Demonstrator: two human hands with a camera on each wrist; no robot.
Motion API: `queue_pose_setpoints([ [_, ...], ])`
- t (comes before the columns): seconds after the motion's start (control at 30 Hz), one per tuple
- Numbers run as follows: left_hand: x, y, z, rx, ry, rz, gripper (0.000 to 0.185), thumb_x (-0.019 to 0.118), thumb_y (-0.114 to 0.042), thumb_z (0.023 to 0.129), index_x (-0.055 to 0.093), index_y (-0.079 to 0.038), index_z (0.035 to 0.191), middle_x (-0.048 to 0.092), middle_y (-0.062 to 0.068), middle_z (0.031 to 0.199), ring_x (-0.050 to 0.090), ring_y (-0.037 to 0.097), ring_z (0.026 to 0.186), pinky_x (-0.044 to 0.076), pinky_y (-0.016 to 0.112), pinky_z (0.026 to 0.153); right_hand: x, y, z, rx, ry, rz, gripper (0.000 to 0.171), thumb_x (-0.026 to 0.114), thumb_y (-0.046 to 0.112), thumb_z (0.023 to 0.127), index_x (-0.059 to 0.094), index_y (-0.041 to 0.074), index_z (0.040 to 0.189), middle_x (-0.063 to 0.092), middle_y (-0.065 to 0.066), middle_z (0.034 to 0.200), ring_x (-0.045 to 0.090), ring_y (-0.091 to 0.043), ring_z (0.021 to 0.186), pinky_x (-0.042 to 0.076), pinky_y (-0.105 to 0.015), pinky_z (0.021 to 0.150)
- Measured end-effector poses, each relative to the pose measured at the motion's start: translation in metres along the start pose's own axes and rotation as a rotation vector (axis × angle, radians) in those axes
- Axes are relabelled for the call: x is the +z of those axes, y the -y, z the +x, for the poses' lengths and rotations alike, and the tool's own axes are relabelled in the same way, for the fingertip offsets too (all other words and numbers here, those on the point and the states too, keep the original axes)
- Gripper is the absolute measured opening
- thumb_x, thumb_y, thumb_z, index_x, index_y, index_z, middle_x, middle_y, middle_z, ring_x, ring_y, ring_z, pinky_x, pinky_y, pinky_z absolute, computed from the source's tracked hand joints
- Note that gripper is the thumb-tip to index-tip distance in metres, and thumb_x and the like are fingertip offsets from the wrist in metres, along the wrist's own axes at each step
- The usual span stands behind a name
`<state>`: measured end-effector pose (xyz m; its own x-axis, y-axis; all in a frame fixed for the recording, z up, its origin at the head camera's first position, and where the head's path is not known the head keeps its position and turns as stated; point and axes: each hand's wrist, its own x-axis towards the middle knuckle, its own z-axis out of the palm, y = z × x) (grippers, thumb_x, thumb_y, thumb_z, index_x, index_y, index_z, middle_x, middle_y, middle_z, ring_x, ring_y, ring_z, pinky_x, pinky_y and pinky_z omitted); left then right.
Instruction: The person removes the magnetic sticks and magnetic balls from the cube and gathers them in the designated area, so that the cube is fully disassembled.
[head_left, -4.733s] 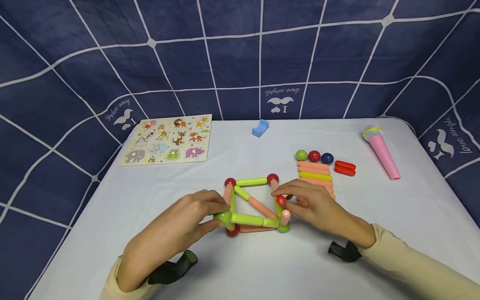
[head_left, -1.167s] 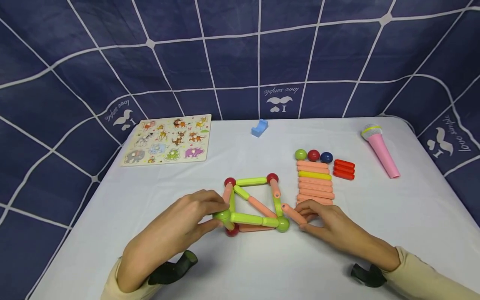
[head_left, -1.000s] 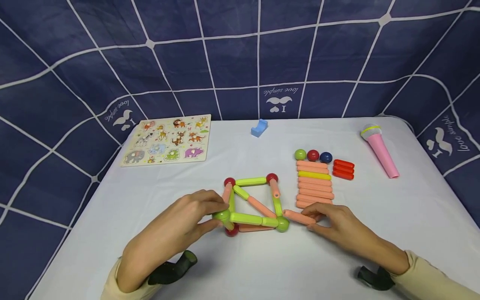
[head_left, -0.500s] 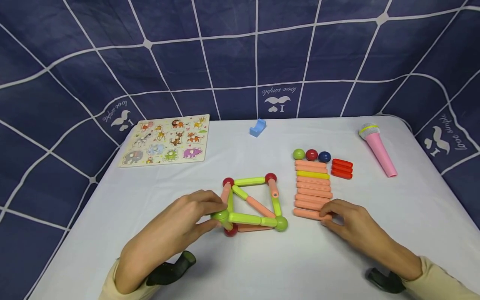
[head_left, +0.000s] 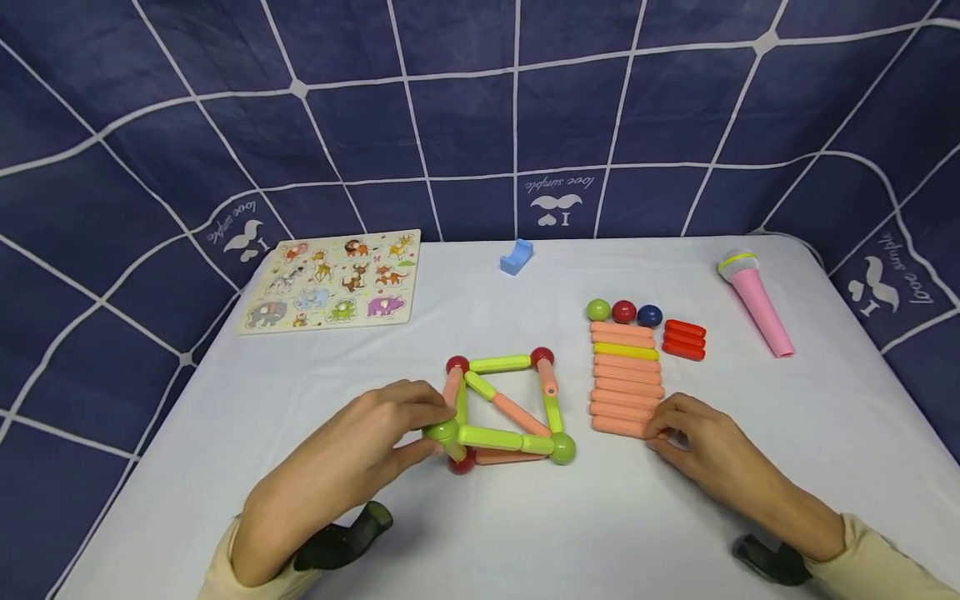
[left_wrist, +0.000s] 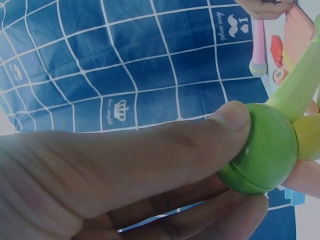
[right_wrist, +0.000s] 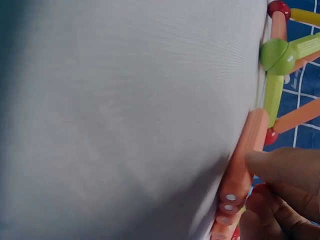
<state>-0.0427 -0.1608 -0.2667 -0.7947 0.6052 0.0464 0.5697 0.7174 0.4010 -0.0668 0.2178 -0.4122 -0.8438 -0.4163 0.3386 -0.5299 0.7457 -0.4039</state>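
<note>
Stick frame [head_left: 491,438] at lower centre looked unfinished, one pink bar [head_left: 547,375] ending bare; the left hand [head_left: 382,425] pinched its green ball [head_left: 442,431], the right hand [head_left: 705,437] a loose stick [head_left: 617,427].

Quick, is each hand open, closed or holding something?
Left hand: closed, pinching a green ball.
Right hand: at the orange stick nearest the person; grip cannot be told.
</note>
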Motion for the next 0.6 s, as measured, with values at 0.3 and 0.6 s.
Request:
queue_pose_setpoints([
  [0.3, 0.0, 0.001, 0.001, 0.005, -0.001, -0.002, 0.028, 0.079, -0.005, 0.082, 0.075, -0.008, 0.11, 0.068, 0.0, 0.109, 0.064, 0.016, 0.104, 0.053, 0.033, 0.088, -0.005, 0.013, 0.029, -0.026, 0.031, 0.091, 0.037, 0.082, 0.005, 0.078, 0.071, 0.013, 0.112, 0.064, 0.007, 0.109, 0.062, -0.012, 0.097, 0.049, -0.02, 0.086],
  [0.6, -0.002, -0.001, 0.001, -0.016, 0.023, -0.008, 0.032, 0.08, -0.004, 0.081, 0.074, -0.008, 0.112, 0.068, 0.0, 0.11, 0.063, 0.016, 0.104, 0.053, 0.034, 0.089, 0.012, 0.029, 0.093, -0.028, 0.225, 0.281, 0.048, 0.077, 0.005, 0.084, 0.063, 0.011, 0.13, 0.062, -0.002, 0.126, 0.062, -0.025, 0.11, 0.052, -0.044, 0.09],
])
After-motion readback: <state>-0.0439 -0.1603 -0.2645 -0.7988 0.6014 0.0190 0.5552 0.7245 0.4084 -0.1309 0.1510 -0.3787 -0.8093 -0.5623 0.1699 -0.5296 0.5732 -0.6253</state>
